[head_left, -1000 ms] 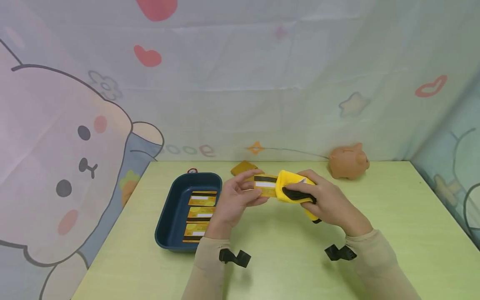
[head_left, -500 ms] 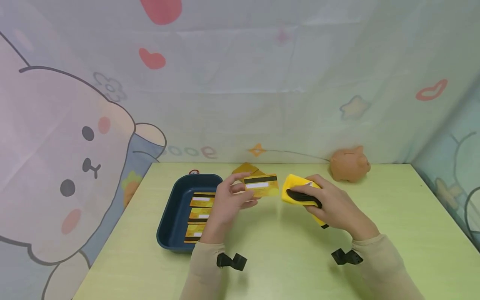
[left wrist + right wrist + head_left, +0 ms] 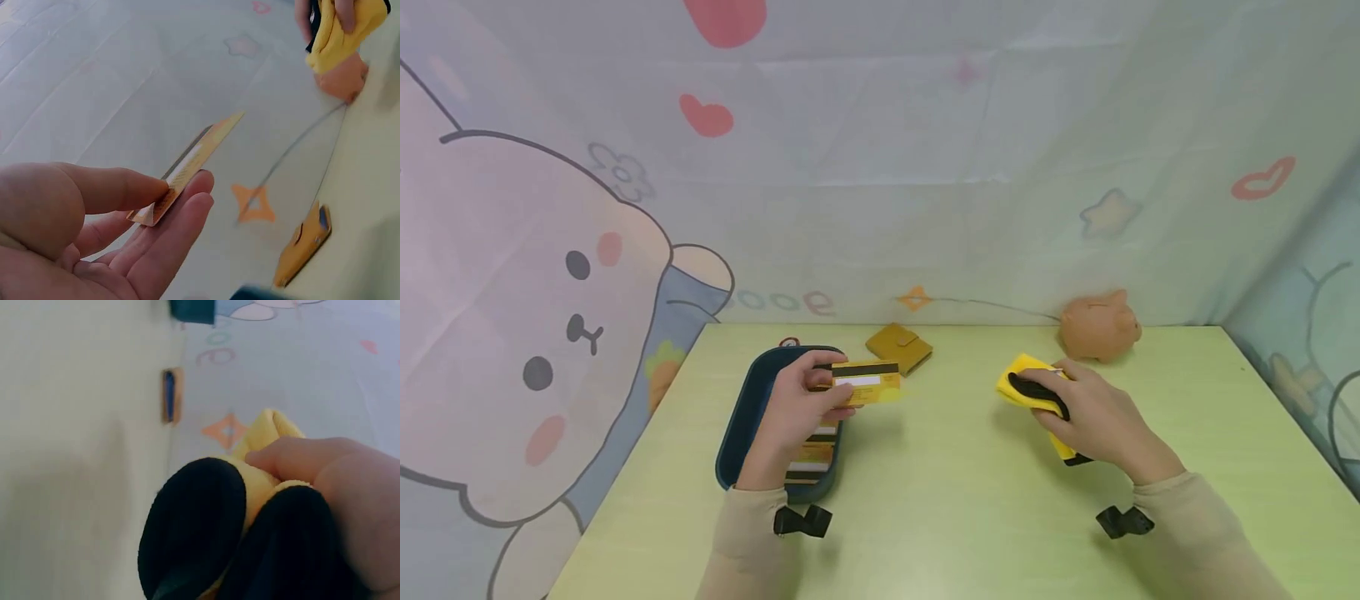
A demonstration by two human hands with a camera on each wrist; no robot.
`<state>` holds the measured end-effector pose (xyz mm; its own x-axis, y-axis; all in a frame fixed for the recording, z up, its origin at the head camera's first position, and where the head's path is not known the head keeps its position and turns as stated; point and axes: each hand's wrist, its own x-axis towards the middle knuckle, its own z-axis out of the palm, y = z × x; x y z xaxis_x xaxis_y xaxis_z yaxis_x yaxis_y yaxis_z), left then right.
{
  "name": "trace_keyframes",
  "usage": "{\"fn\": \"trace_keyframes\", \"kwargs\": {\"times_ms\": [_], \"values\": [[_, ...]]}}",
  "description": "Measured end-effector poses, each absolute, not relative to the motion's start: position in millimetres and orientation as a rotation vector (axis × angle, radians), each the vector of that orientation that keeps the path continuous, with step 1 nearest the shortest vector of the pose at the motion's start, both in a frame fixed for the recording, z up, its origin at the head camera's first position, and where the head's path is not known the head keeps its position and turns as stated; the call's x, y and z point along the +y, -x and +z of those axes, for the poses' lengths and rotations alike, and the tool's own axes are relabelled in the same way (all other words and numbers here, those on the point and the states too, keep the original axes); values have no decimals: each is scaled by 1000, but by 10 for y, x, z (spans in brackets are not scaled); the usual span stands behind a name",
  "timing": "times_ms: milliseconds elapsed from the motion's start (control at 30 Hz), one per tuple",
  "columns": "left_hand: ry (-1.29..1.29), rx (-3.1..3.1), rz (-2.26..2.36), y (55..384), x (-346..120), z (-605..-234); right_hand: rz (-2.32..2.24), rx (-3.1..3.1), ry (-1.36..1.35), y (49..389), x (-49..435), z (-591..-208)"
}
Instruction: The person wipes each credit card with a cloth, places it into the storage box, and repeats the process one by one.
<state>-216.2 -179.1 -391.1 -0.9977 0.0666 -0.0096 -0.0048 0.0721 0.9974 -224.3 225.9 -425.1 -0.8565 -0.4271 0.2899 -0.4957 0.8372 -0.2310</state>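
Observation:
In the head view my left hand (image 3: 797, 408) pinches a yellow card (image 3: 876, 382) with a dark stripe and a white strip, above the right side of a dark blue tray (image 3: 727, 462). The left wrist view shows the card (image 3: 187, 165) nearly edge-on between thumb and fingers. More striped yellow cards (image 3: 811, 458) lie in the tray, partly hidden by the hand. On the right, my right hand (image 3: 1093, 417) grips a folded yellow cloth (image 3: 1022, 385) with black edging. That cloth (image 3: 262, 437) bunches around its dark edging in the right wrist view.
A mustard wallet (image 3: 898, 346) lies at the table's back edge. Farther right stands an orange piggy bank (image 3: 1097, 327). Behind the tray sits a small round red-and-white object (image 3: 789, 342). A printed curtain (image 3: 910, 167) hangs behind the table (image 3: 955, 517).
The card has come out from the cloth's fold. My left hand has carried it left over the tray, uncovering the wallet, while my right hand has moved right and slightly down with the cloth.

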Motion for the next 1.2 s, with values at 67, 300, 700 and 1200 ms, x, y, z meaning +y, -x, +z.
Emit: {"fn": "trace_keyframes", "kwargs": {"times_ms": [67, 300, 700, 1200], "values": [[-47, 2302, 2067, 2140, -1908, -3893, 438, -2841, -665, 2250, 2321, -4286], [9, 2415, 1965, 2060, -2258, -3879, 453, -3052, -470, 2285, 2457, -4371], [-112, 2621, 1449, 2024, -2643, -3929, 404, -3252, -112, 2234, 2598, -4429], [-114, 2602, 1079, 2098, -2791, -4078, 421, -3421, -50, 2217, 2688, -4378]]}}
